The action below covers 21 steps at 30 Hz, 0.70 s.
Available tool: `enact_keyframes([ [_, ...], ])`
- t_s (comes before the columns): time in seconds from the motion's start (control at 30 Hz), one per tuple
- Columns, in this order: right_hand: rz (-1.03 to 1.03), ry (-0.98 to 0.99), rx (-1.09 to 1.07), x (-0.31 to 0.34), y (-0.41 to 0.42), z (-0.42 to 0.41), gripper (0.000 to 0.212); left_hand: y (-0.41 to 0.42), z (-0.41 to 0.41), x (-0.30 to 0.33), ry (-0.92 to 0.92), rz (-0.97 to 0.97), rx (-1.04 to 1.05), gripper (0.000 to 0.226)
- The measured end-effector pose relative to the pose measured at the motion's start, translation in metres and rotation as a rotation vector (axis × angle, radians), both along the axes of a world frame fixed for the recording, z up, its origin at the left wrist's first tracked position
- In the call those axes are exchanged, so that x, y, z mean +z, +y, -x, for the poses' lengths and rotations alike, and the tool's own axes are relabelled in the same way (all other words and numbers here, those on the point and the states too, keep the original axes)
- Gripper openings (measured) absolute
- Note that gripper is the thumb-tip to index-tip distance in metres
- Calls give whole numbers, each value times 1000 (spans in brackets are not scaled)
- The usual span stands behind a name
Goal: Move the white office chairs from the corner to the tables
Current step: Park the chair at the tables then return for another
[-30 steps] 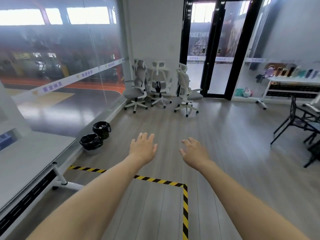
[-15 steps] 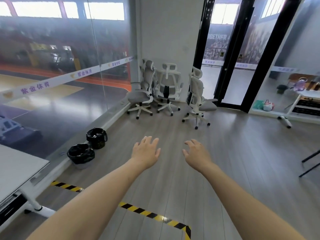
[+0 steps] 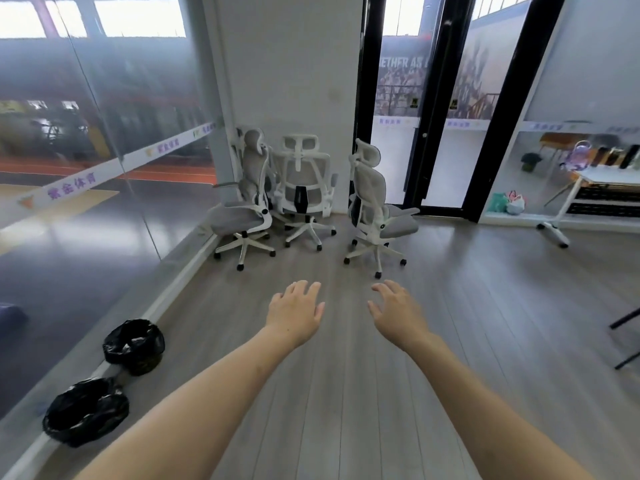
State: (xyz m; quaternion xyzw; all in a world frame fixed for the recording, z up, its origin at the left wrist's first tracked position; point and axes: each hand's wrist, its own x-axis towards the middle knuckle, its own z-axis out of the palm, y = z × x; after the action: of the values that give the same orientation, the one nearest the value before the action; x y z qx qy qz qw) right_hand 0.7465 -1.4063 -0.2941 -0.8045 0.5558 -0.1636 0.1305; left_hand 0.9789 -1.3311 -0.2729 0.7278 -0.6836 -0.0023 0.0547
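Looking down a grey wood floor (image 3: 485, 341) toward a corner. At far left, a glass wall (image 3: 86, 150) runs along the floor's edge. Two bins (image 3: 86, 410) lined with black bags stand against its base, one just beyond the other. Two bare forearms reach forward from the bottom edge. The left hand (image 3: 294, 311) is held palm down with fingers straight and relaxed, holding nothing. The right hand (image 3: 398, 311), near it, is likewise spread and empty. Both are well apart from the chairs. Three white chairs stand in the corner beyond the hands: the left chair (image 3: 242, 209) beside the glass, the middle chair (image 3: 304, 188) close behind it against the white wall, the right chair (image 3: 374, 206) apart, near a black-framed door (image 3: 426, 98). At far right stands a white table (image 3: 606, 178).
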Motion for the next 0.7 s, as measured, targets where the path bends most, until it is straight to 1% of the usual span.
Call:
enact_keyframes([
  [0.13, 46, 27, -9, -19, -115, -21, 52, -124, -31, -16, -64, 5, -45, 56],
  [0.23, 35, 49, -8, -26, -201, -41, 50, -212, -54, -22, -9, -12, -5, 56],
  [0.37, 15, 26, 16, -23, -316, -79, 49, -318, -93, -18, 44, -6, 66, 55],
  [0.53, 1, 71, 46, -27, -444, -138, 50, -432, -150, -21, 65, -6, 112, 55],
  [0.7, 11, 80, 68, -42, -573, -212, 49, -553, -214, -45, 81, -24, 140, 54],
])
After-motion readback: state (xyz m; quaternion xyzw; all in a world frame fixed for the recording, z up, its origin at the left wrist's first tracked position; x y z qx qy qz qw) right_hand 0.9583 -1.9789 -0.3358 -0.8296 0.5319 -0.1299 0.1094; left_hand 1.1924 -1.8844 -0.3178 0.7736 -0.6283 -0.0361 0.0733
